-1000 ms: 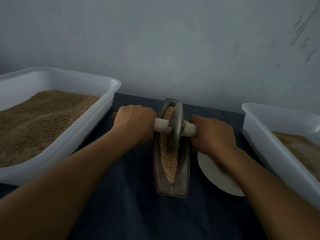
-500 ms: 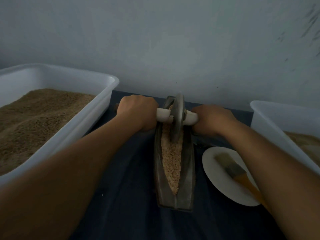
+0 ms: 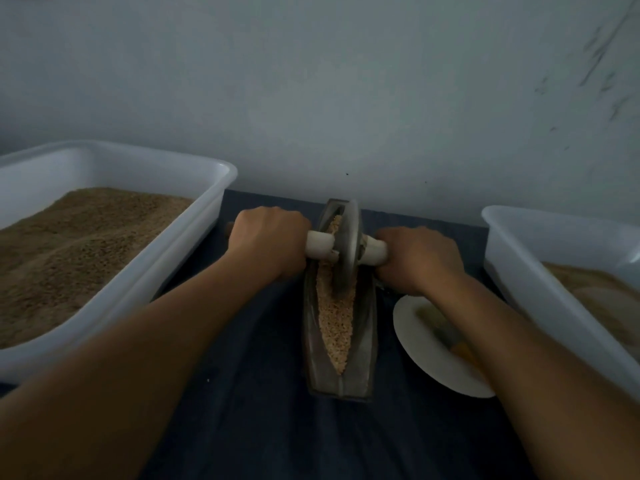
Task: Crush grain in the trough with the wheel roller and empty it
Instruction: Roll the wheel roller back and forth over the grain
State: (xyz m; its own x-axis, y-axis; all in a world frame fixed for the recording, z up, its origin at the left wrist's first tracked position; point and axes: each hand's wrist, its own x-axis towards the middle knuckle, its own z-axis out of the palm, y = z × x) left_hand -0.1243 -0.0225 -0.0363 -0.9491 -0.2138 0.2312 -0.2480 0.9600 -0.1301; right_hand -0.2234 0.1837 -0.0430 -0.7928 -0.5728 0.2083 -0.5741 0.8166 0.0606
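Dark cloth (image 3: pixel 242 427): two tubs (image 3: pixel 211 209) (image 3: pixel 519 271), one trough (image 3: pixel 311 358), one wheel roller (image 3: pixel 348 251).

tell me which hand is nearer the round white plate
Right. The right hand grips the roller handle just above the round white plate; the left hand is across the grey metal trough.

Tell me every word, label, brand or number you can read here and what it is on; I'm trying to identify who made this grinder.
None: no readable text shows anywhere in the head view.
Trough: bare dark metal, no marking seen.
Wheel roller: plain disc and pale handles, no marking seen.
Left tub and right tub: plain white walls.
White plate: plain.
Wall: only dark scuffs, not writing.
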